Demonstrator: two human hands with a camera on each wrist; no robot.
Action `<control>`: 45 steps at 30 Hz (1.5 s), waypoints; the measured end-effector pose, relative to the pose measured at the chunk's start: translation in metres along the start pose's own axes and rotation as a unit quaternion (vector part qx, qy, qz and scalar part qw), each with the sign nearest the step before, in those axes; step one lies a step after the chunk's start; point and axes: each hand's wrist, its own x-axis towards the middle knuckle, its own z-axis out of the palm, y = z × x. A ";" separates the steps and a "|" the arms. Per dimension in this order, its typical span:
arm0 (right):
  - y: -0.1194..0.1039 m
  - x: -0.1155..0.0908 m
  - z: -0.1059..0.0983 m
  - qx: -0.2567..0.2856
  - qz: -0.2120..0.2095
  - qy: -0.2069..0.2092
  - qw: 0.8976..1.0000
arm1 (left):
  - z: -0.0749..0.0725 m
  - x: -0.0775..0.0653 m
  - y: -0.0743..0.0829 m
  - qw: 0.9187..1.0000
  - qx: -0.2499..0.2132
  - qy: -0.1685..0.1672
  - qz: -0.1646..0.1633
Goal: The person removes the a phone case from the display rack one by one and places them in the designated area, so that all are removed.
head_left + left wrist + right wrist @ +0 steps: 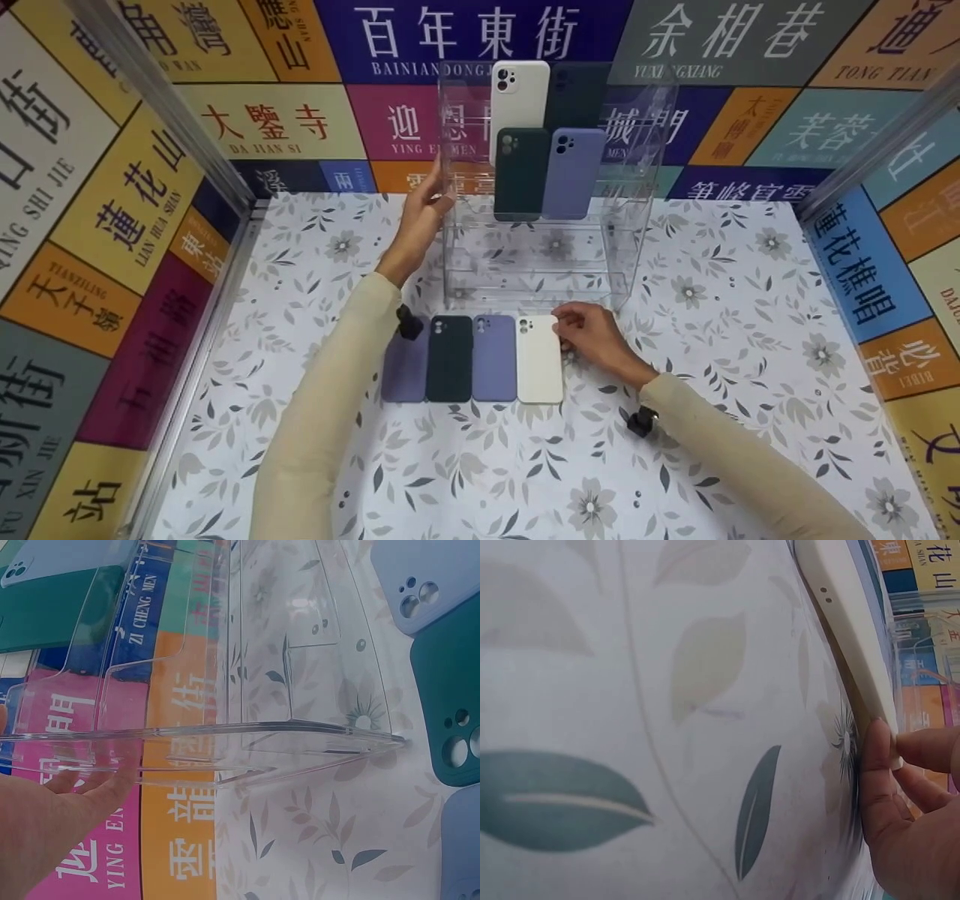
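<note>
My left hand (416,229) holds the left side of a clear plastic display stand (450,259); in the left wrist view its fingers (112,787) show behind the side panel. With thumb and fingers my right hand (600,341) pinches the upper right corner of a white phone case (539,367), the rightmost in a row on the table. In the right wrist view that corner shows between the fingertips. Left of it lie a lavender case (494,367), a dark green case (449,367) and another lavender case (403,379), partly covered by the left wrist's camera.
On the stand's upper levels stand a white case (520,94), a dark case (576,97), a green case (522,176) and a lavender case (575,172). A flower-patterned cloth (675,300) covers the table. Coloured sign panels (270,120) wall the back and sides.
</note>
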 end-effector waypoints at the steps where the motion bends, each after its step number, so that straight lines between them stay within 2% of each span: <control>1: 0.000 0.000 0.000 -0.002 -0.002 0.001 1.000 | 0.000 0.000 0.000 1.000 0.000 0.000 -0.002; 15: -0.001 0.002 0.001 0.001 -0.009 -0.007 1.000 | -0.001 -0.001 -0.001 1.000 -0.009 -0.005 0.001; 22: -0.002 0.001 0.002 0.008 0.003 -0.008 1.000 | -0.001 0.000 -0.002 1.000 -0.001 -0.003 0.000; 31: -0.005 0.000 -0.006 -0.003 -0.034 -0.010 0.999 | -0.001 0.000 -0.001 1.000 0.004 -0.006 -0.005; 45: -0.019 -0.003 -0.027 0.014 -0.072 0.011 0.997 | 0.000 0.000 -0.001 1.000 -0.002 -0.008 -0.002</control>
